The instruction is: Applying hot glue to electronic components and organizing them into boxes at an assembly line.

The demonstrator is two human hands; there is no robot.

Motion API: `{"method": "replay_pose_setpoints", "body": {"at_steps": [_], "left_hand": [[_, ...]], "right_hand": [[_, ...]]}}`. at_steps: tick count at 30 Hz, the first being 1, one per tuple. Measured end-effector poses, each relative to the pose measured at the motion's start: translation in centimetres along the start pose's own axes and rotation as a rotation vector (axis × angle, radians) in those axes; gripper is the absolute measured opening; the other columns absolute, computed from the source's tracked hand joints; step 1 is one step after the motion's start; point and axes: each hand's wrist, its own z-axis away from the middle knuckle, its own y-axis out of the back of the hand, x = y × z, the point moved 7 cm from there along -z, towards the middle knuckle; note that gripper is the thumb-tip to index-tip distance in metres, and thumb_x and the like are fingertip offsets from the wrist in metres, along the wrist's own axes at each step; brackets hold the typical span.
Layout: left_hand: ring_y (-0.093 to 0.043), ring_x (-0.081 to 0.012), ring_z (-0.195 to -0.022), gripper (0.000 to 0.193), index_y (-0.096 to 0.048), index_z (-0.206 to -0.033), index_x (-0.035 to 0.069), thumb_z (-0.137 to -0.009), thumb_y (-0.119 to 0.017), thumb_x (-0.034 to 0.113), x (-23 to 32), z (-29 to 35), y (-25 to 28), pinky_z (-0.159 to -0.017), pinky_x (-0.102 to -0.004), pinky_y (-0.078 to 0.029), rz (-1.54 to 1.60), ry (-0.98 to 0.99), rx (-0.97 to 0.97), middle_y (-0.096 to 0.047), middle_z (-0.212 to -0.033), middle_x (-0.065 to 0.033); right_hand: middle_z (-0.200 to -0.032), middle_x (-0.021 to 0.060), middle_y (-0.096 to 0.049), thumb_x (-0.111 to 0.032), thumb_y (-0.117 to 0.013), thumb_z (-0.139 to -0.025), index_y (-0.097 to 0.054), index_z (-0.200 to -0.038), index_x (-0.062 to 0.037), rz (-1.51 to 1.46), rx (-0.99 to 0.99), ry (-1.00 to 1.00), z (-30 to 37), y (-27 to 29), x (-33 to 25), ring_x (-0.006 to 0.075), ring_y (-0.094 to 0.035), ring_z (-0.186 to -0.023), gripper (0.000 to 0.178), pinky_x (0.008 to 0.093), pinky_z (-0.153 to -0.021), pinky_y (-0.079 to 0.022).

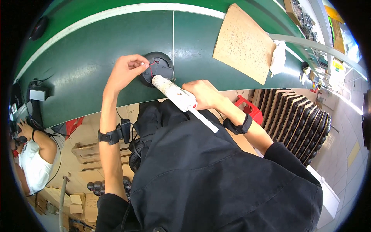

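A round black plastic housing (165, 69) lies on the green bench near its front edge, with thin red wires showing on its inner side. At its left rim my left hand (127, 71) is closed in a pinch on a small white piece, apparently a connector by the red wires. My right hand (203, 92) grips a white glue cartridge (176, 94), smudged with dark marks. The cartridge slants across the front edge of the bench, its far end over the housing. A thin white stem sticks out of its near end toward me. My right fingertips are partly hidden behind it.
A speckled cardboard sheet (245, 44) lies on the right of the bench, beside a white bag (278, 58). At left stands a small grey box (38, 93) with cables. Stacked racks of black round parts (297, 121) stand at right. Another person (36, 162) is at far left.
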Motion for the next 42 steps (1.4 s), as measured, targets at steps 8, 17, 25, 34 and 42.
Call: {"method": "replay_pose_setpoints", "body": {"at_steps": [8, 17, 25, 34, 42], "left_hand": [[-0.055, -0.0056, -0.067, 0.009, -0.071, -0.087, -0.003, -0.083, -0.07, 0.005, -1.0, 3.8, 1.3, -0.062, -0.0236, -0.047, -0.185, 0.18, -0.182, -0.063, -0.072, 0.0001], [-0.057, -0.007, -0.067, 0.009, -0.071, -0.087, -0.003, -0.083, -0.071, 0.005, -1.8, 4.8, 1.4, -0.063, -0.0239, -0.048, -0.166, 0.19, -0.164, -0.063, -0.072, -0.001], [-0.06, -0.0092, -0.084, 0.028, -0.068, -0.112, 0.002, -0.085, -0.073, 0.008, -1.8, 5.5, 2.3, -0.074, -0.0254, -0.052, 0.014, 0.118, -0.156, -0.063, -0.095, -0.0024], [-0.056, -0.03, -0.115, 0.099, -0.031, -0.152, 0.014, -0.069, -0.083, 0.009, -3.6, 4.6, 1.2, -0.088, -0.0385, -0.055, -0.389, -0.018, -0.044, -0.051, -0.139, -0.0164], [-0.067, -0.0299, -0.092, 0.097, -0.032, -0.149, 0.009, -0.068, -0.085, 0.017, -3.8, -1.9, -4.4, -0.086, -0.04, -0.055, -0.269, -0.011, -0.014, -0.051, -0.13, -0.0235]], "right_hand": [[-0.08, 0.0148, -0.067, -0.032, -0.075, -0.071, -0.059, -0.079, -0.0044, 0.051, 0.0, -0.062, 0.4, 0.5, -0.8, 0.0388, -0.066, -0.078, 0.033, 0.0477, -0.066, -0.051], [-0.07, 0.0161, -0.061, -0.027, -0.073, -0.069, -0.056, -0.076, -0.0045, 0.008, 0.067, 0.012, 0.3, 1.0, 0.0, 0.0403, -0.062, -0.071, 0.029, 0.0456, -0.062, -0.048], [-0.074, 0.0206, -0.062, -0.004, -0.062, -0.077, -0.06, -0.085, 0.0025, -0.319, 0.163, -0.1, 1.0, 2.2, -0.4, 0.0385, -0.06, -0.068, 0.011, 0.0399, -0.064, -0.048], [-0.076, 0.0247, -0.064, -0.015, -0.061, -0.079, -0.065, -0.092, 0.0013, -0.218, 0.168, -0.102, 1.2, 5.4, -1.6, 0.0394, -0.065, -0.067, 0.021, 0.042, -0.058, -0.05], [-0.111, 0.0145, -0.066, -0.009, -0.065, -0.087, -0.055, -0.13, -0.0005, -1.21, 0.61, -0.343, 8.7, 5.5, 6.0, 0.012, -0.055, -0.055, 0.045, 0.0264, -0.05, -0.047]]}}
